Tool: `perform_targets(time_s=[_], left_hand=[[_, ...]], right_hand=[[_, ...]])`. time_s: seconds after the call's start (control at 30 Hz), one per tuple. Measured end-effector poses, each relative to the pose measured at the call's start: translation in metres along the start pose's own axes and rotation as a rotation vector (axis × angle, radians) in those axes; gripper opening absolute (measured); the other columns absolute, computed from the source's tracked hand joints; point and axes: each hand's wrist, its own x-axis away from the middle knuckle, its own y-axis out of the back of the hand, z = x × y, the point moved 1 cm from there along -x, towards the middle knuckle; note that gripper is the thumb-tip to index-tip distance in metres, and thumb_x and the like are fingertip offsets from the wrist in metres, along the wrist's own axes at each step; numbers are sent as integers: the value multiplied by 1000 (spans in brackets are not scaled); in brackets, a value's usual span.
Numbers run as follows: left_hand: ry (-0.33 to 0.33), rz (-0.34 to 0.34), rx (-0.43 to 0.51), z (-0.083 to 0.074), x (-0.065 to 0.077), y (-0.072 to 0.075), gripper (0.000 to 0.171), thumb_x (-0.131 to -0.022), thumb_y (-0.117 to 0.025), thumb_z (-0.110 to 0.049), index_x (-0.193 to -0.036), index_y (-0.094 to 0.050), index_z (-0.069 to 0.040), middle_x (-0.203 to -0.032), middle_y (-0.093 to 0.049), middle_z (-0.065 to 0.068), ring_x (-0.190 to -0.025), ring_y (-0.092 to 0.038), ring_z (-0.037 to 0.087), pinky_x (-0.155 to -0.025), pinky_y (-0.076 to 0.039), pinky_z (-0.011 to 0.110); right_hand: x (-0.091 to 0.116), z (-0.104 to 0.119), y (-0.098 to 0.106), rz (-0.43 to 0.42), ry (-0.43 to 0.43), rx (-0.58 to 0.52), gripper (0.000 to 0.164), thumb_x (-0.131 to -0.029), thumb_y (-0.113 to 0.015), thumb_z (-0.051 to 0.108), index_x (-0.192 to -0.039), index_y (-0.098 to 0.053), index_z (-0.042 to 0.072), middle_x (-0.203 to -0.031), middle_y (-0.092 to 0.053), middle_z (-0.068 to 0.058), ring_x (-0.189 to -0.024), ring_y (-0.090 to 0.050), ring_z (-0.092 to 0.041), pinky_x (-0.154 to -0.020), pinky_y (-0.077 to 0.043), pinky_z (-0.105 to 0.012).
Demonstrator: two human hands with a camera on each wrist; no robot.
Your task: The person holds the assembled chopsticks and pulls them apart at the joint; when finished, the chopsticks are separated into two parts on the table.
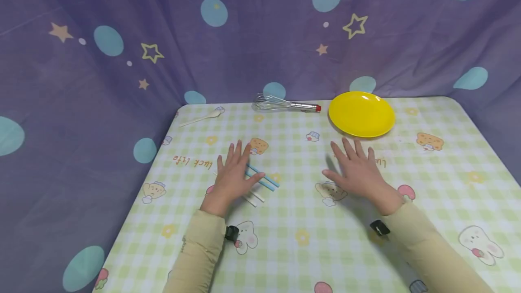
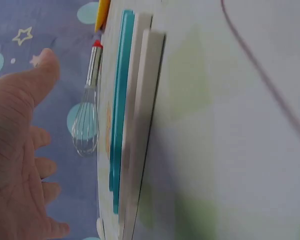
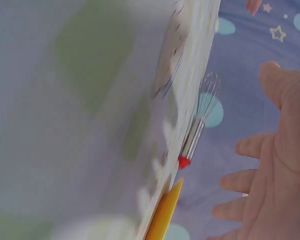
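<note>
My left hand [image 1: 234, 176] hovers palm down with fingers spread, over two blue chopsticks [image 1: 264, 181] and two white chopsticks [image 1: 256, 197], partly hiding them in the head view. In the left wrist view the blue chopsticks [image 2: 121, 100] lie side by side with the white chopsticks [image 2: 145, 90], apart from the palm. My right hand [image 1: 358, 171] is also spread and holds nothing. It is nearest to a round yellow plate [image 1: 362, 114], which lies just beyond its fingertips at the back of the table.
A wire whisk [image 1: 286, 104] with a red handle tip lies along the back edge, left of the plate. A pale spoon [image 1: 202, 117] rests at the back left corner. The checked tablecloth [image 1: 301, 211] covers the table; a purple curtain [image 1: 252, 49] hangs behind it.
</note>
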Motion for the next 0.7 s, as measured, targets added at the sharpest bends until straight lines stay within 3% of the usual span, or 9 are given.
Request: perform_targets(time_s=[0.1,0.27,0.4,0.57,0.7], left_hand=[[16,10,-2,7,0,3,92,-92,-51,-63,-158,-9,-16,-163,3,10,-148,10,28,-111,-2,66],[47,29,26,15,-2,7,88,-93,-54,-58,-158,-12,-17,-163,-1,12,-148,5,32,-111,-4,65],[46,36,36,18,-6,8,87,-91,-61,-54,-157,-18,-17,-162,-7,14,-148,-2,36,-112,-6,65],[30,55,63,20,-13,7,83,-88,-69,-46,-154,-29,-16,-160,-14,18,-147,-8,39,-112,-11,64],[26,74,105,21,-17,8,69,-88,-72,-38,-147,-44,-16,-158,-22,19,-146,-14,39,-114,-14,59]], right_hand=[[-6,11,-2,8,47,-27,85,-94,-48,63,-155,-24,9,-158,-17,-25,-143,-8,-51,-106,-6,-72],[-14,32,-7,13,110,-106,80,-95,-53,56,-154,-27,9,-154,-30,-23,-135,-30,-50,-106,-24,-66],[-19,46,-13,21,161,-178,75,-96,-54,53,-152,-32,8,-147,-41,-23,-129,-42,-47,-106,-30,-60],[-28,61,-21,71,218,-213,71,-97,-54,50,-150,-37,6,-144,-45,-23,-128,-45,-44,-106,-33,-56],[-36,74,-29,132,226,-236,69,-97,-54,50,-149,-39,7,-144,-45,-23,-130,-42,-43,-107,-33,-54]])
